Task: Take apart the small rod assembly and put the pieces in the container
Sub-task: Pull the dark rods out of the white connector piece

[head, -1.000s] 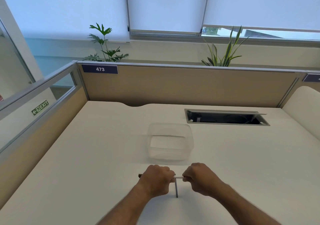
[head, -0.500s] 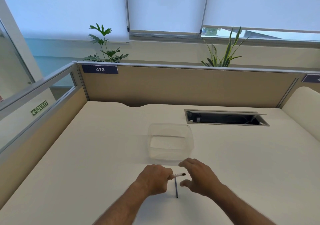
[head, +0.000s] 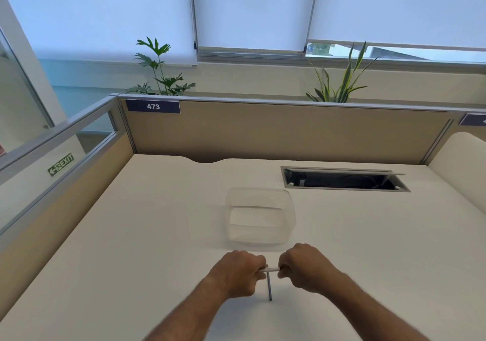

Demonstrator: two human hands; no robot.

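A: Both fists, left hand [head: 238,272] and right hand [head: 302,267], clamp the white rod [head: 271,269]; container [head: 260,215] just behind, looks empty.

B: Risk: joint pops, gray rod [head: 269,288] flies off the desk [head: 131,235].

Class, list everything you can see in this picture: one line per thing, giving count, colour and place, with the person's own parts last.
Rod assembly: one, white crossbar with grey stem, near desk edge, held.
Container: one, clear, mid-desk, beyond the hands.
Desk: one, cream.
Cable hatch: one, grey, open, far right of desk.
Partition: one, tan, behind desk.
Number plate: one, dark blue, reads 473.
Plants: two, green, behind partition.
Exit sign: one, green, left.
Left hand: closed on crossbar.
Right hand: closed on crossbar.
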